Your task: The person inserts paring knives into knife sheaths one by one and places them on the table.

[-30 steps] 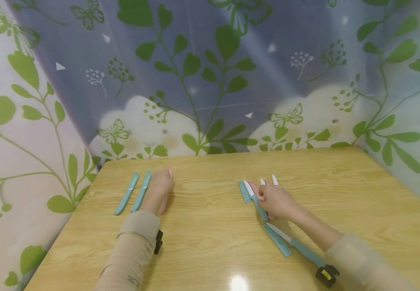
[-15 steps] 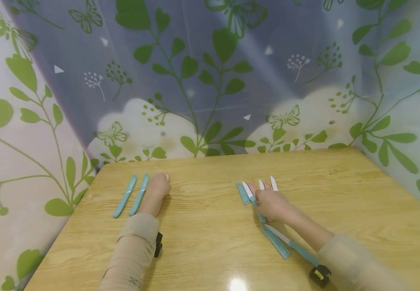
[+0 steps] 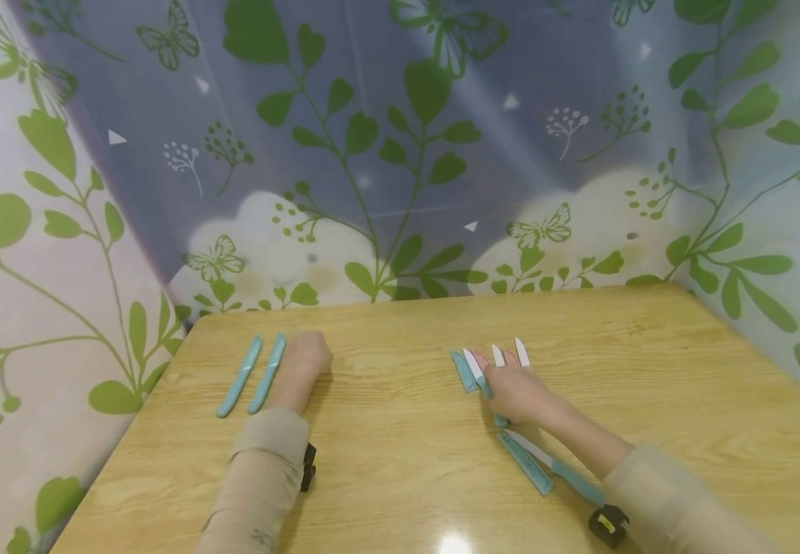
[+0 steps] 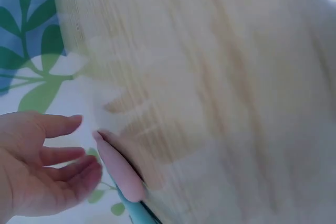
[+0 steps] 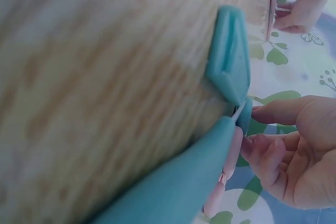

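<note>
My left hand [image 3: 306, 358] is at the back left of the table, its fingers loose and apart from a pink knife [image 4: 122, 169] in the left wrist view. In the head view the hand hides that knife. Just left of it lie two sheathed teal knives [image 3: 268, 373] [image 3: 241, 377]. My right hand [image 3: 519, 394] pinches the handle of a small teal knife [image 3: 501, 421], whose white blade [image 3: 472, 360] points away. Close by, a pink handle [image 5: 232, 153] lies under the fingers. Beyond the hand show white blades [image 3: 522, 352] and pink sheaths [image 3: 509, 357].
Left of the right hand lies a teal sheath [image 3: 464, 372]. Nearer me are a longer teal-handled knife [image 3: 576, 481] and its teal sheath [image 3: 525, 463], partly under the right wrist's camera [image 3: 608, 525]. A patterned curtain [image 3: 400, 154] hangs at the wooden table's [image 3: 386, 431] back edge.
The right hand has shifted slightly left, over the teal knife's handle. The pink end that showed beside the left hand is now hidden behind it.
</note>
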Demonstrator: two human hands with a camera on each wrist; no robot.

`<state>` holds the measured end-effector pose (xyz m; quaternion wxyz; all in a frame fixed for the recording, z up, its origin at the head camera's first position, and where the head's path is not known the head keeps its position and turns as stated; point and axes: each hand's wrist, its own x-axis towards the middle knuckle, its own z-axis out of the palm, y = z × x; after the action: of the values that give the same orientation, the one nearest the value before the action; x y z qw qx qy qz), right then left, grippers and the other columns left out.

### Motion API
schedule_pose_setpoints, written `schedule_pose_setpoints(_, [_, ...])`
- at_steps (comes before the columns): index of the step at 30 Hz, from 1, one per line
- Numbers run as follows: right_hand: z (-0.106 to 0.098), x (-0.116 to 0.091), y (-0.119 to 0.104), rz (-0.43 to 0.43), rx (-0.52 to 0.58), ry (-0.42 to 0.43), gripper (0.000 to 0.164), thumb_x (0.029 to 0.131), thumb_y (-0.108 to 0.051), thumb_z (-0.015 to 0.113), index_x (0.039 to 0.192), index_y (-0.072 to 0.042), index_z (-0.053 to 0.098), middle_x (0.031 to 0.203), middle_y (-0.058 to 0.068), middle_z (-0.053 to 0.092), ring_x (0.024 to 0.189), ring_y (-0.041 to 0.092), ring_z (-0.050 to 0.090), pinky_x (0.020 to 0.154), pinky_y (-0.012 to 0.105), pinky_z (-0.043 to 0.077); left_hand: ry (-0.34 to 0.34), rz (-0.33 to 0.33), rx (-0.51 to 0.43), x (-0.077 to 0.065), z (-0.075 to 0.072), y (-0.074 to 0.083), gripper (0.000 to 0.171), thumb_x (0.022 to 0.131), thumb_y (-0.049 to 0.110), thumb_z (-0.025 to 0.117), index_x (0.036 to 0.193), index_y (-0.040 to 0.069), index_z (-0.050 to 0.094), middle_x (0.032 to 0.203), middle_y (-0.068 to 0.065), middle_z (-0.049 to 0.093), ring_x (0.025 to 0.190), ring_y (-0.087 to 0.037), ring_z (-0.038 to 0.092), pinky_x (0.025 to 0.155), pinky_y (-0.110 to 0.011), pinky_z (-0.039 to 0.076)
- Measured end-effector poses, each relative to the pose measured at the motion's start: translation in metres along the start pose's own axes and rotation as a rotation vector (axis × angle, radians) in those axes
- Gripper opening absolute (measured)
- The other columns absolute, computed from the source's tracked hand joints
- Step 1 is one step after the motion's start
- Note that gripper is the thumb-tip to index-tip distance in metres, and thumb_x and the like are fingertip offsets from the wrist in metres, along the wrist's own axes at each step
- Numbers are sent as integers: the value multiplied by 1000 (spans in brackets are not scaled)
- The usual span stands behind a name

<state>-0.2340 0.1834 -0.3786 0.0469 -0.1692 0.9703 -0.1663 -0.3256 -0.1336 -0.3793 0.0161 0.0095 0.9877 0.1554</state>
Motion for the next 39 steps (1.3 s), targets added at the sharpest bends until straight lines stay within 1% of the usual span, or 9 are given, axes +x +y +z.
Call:
schedule_pose_setpoints(1, [0, 0, 0, 2, 4, -2, 13, 86, -5, 61, 94, 4, 60, 55, 3, 51, 132, 49, 24, 79, 55, 49, 13, 18, 15, 1, 0, 3, 9, 84, 0, 53, 82, -4, 61, 73, -12, 55, 64, -23, 52, 59, -33, 48])
schedule_pose_setpoints(3, [0, 0, 0, -1, 2, -6, 15, 85, -4, 61, 97, 5, 60, 53, 3, 49, 132, 50, 24, 80, 58, 47, 35, 66, 36, 3, 0, 10, 10, 84, 1, 54, 86, -4, 63, 77, -13, 59, 69, -24, 55, 60, -33, 49])
schedule_pose_setpoints(5, [0, 0, 0, -8, -12, -9, 15, 83, -3, 61, 95, 5, 60, 50, 3, 46, 131, 51, 26, 69, 49, 50, 40, 127, 59, 4, 1, 20, 16, 85, 3, 55, 97, -4, 63, 90, -14, 62, 80, -27, 59, 69, -36, 52])
schedule_pose_setpoints(10, [-1, 1, -1, -21, -60, -7, 33, 81, -2, 61, 111, 10, 56, 46, 1, 42, 127, 51, 33, 62, 42, 49, -23, 390, 171, 1, 11, 55, 30, 90, 9, 57, 118, 1, 60, 118, -14, 59, 111, -30, 55, 93, -41, 46])
schedule_pose_setpoints(15, [-1, -1, -2, -28, -90, -17, 62, 81, -3, 62, 134, 14, 36, 44, 1, 42, 130, 53, 23, 71, 51, 49, -82, 629, 239, -11, 30, 94, 31, 92, 14, 59, 121, 3, 59, 123, -11, 58, 119, -27, 50, 103, -36, 39])
schedule_pose_setpoints(18, [-1, 0, -2, -28, -82, -22, 60, 81, -4, 63, 132, 15, 39, 45, 1, 44, 131, 54, 21, 86, 67, 40, -70, 713, 308, -19, 40, 116, 28, 92, 15, 59, 118, 5, 61, 121, -8, 60, 117, -24, 52, 103, -33, 39])
schedule_pose_setpoints(21, [-1, 1, -2, -25, -71, -28, 57, 82, -4, 63, 130, 16, 40, 47, 1, 46, 130, 54, 21, 90, 75, 24, -76, 757, 385, -25, 47, 133, 28, 92, 15, 60, 119, 9, 61, 121, -5, 61, 117, -21, 52, 104, -32, 37])
schedule_pose_setpoints(31, [-4, 3, -3, -13, -71, -40, 74, 79, -1, 64, 141, 10, 25, 47, 0, 47, 130, 56, 21, 88, 76, 26, -208, 734, 414, -39, 56, 153, 42, 94, 20, 57, 136, 19, 49, 138, -1, 48, 127, -20, 42, 109, -30, 30])
schedule_pose_setpoints(39, [-3, 4, -2, 14, -36, -72, 78, 79, 1, 64, 144, 7, 21, 48, 2, 51, 133, 53, 15, 93, 76, 20, -177, 755, 455, -36, 56, 153, 31, 88, 17, 65, 118, 17, 60, 115, 0, 59, 107, -17, 55, 96, -26, 43])
